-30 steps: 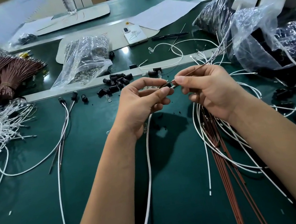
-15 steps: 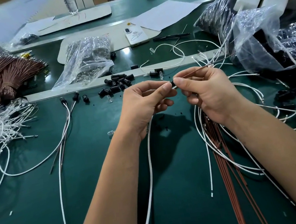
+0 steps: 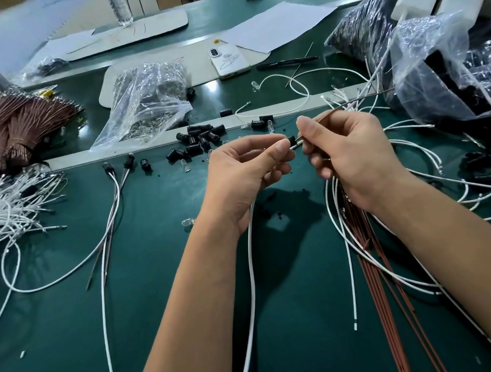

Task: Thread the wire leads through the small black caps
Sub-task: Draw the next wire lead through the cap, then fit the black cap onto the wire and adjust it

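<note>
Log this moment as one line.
left hand: pinches black cap | right hand: pinches brown wire | threading: underway

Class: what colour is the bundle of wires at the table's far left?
Reddish-brown bundle, head view.

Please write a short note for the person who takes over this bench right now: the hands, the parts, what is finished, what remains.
Left hand pinches a small black cap with a white wire hanging below.
Right hand pinches a thin brown lead at the cap.
Loose caps lie along the rail; three capped wire sets lie at left.
Left to do: this cap, then the remaining pile.
</note>
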The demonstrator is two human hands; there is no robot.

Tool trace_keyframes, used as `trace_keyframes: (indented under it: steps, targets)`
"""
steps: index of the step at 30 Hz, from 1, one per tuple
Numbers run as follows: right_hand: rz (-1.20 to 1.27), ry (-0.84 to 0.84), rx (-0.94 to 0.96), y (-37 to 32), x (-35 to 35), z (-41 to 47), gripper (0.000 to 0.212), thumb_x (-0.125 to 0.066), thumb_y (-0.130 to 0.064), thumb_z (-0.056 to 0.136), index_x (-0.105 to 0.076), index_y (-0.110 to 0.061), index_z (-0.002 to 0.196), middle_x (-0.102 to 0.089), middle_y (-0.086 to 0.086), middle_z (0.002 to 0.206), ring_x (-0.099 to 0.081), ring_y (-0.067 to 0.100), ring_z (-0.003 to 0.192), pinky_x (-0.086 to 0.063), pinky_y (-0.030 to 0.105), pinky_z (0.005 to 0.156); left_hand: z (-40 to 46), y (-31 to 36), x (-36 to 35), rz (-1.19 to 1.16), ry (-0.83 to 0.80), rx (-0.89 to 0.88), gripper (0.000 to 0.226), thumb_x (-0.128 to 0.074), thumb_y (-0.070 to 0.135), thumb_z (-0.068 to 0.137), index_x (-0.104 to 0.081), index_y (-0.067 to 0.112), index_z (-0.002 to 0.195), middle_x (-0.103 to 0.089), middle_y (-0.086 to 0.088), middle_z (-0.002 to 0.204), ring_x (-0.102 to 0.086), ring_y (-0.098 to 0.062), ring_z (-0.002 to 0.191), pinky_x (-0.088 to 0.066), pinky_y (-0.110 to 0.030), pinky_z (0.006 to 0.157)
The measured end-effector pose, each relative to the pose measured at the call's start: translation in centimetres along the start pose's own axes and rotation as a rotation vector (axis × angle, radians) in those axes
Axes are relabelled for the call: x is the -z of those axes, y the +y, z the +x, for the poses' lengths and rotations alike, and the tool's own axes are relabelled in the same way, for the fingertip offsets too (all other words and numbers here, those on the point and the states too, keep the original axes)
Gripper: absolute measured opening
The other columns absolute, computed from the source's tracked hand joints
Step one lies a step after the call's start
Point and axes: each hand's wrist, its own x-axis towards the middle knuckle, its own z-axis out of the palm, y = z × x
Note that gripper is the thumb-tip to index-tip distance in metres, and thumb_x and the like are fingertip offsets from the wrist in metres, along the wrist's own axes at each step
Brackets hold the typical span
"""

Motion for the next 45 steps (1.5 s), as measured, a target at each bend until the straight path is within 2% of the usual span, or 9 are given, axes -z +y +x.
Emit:
trace_keyframes:
  steps: [6, 14, 22, 26, 30, 34, 36, 41, 45]
  targets:
    - [0.140, -0.010, 0.047, -0.1, -0.2, -0.1, 0.022, -0.076, -0.023, 0.086, -0.065, -0.004, 0.084, -0.067, 0.004, 0.067, -0.049, 0.011, 0.048, -0.036, 0.018, 0.039, -0.1, 0.0, -0.1, -0.006, -0.002, -0.003, 0.007, -0.079, 0.012, 0.084, -0.074, 0.008, 0.088, -0.076, -0.016, 0.085, -0.067, -0.015, 0.063, -0.052, -0.018, 0.058]
    - [0.356, -0.013, -0.022, 0.2, -0.2, 0.0, 0.020, -0.076, -0.023, 0.080, -0.065, -0.006, 0.084, -0.065, 0.005, 0.069, -0.047, 0.007, 0.050, -0.034, 0.016, 0.041, -0.1, -0.1, -0.6, -0.100, -0.019, 0.032, 0.004, -0.078, 0.014, 0.084, -0.075, 0.012, 0.085, -0.076, -0.013, 0.086, -0.066, -0.012, 0.062, -0.052, -0.016, 0.058]
    - [0.244, 0.019, -0.003, 0.2, -0.2, 0.2, 0.020, -0.080, -0.023, 0.077, -0.067, -0.007, 0.078, -0.063, 0.005, 0.065, -0.045, 0.010, 0.047, -0.032, 0.018, 0.039, 0.0, 0.0, -0.4, -0.119, 0.002, 0.024, 0.008, -0.078, 0.011, 0.085, -0.077, 0.016, 0.078, -0.075, -0.013, 0.083, -0.066, -0.011, 0.063, -0.052, -0.015, 0.058]
    - [0.147, 0.059, 0.041, 0.2, -0.1, 0.3, 0.020, -0.078, -0.017, 0.088, -0.065, -0.009, 0.076, -0.062, 0.001, 0.061, -0.045, 0.010, 0.045, -0.032, 0.019, 0.038, 0.0, -0.1, -0.5, -0.056, 0.029, -0.037, 0.006, -0.080, 0.009, 0.082, -0.076, 0.011, 0.084, -0.074, -0.012, 0.081, -0.064, -0.013, 0.062, -0.051, -0.017, 0.059]
    - [0.048, 0.091, 0.118, 0.3, -0.3, 0.0, 0.022, -0.079, -0.017, 0.090, -0.066, -0.009, 0.075, -0.060, 0.001, 0.060, -0.043, 0.011, 0.043, -0.032, 0.020, 0.037, 0.0, -0.2, -0.6, -0.077, 0.055, -0.082, 0.014, -0.082, 0.007, 0.078, -0.074, 0.006, 0.089, -0.073, -0.014, 0.079, -0.063, -0.016, 0.062, -0.051, -0.022, 0.062]
    - [0.237, 0.038, 0.037, 0.1, -0.5, 0.0, 0.022, -0.078, -0.025, 0.082, -0.066, -0.006, 0.079, -0.061, 0.000, 0.061, -0.044, 0.007, 0.046, -0.032, 0.018, 0.038, -0.1, -0.2, -0.7, -0.023, 0.037, -0.088, 0.013, -0.082, 0.004, 0.079, -0.073, 0.007, 0.088, -0.072, -0.008, 0.071, -0.065, -0.015, 0.061, -0.051, -0.021, 0.061]
    - [0.297, 0.023, -0.001, 0.1, -0.5, 0.0, 0.019, -0.075, -0.022, 0.085, -0.066, -0.006, 0.080, -0.061, 0.000, 0.062, -0.043, 0.007, 0.047, -0.032, 0.017, 0.038, -0.1, -0.3, -0.9, -0.018, 0.026, -0.090, 0.012, -0.081, 0.003, 0.080, -0.073, 0.008, 0.087, -0.072, -0.008, 0.071, -0.066, -0.015, 0.062, -0.052, -0.022, 0.061]
    - [0.145, 0.070, 0.014, 0.2, -0.4, 0.1, 0.018, -0.074, -0.015, 0.093, -0.066, 0.001, 0.087, -0.060, 0.002, 0.062, -0.044, 0.009, 0.045, -0.032, 0.018, 0.037, 0.0, -0.4, -0.9, -0.084, 0.073, -0.104, 0.015, -0.083, 0.002, 0.077, -0.075, 0.012, 0.085, -0.073, -0.007, 0.074, -0.065, -0.016, 0.064, -0.053, -0.025, 0.067]
    - [0.139, 0.050, -0.018, -0.1, -0.3, 0.0, 0.017, -0.073, -0.014, 0.094, -0.066, 0.000, 0.087, -0.060, 0.004, 0.065, -0.046, 0.009, 0.047, -0.034, 0.018, 0.039, 0.1, -0.6, -0.8, -0.060, 0.083, -0.134, 0.017, -0.083, 0.001, 0.076, -0.075, 0.013, 0.085, -0.075, -0.006, 0.077, -0.066, -0.016, 0.066, -0.054, -0.029, 0.071]
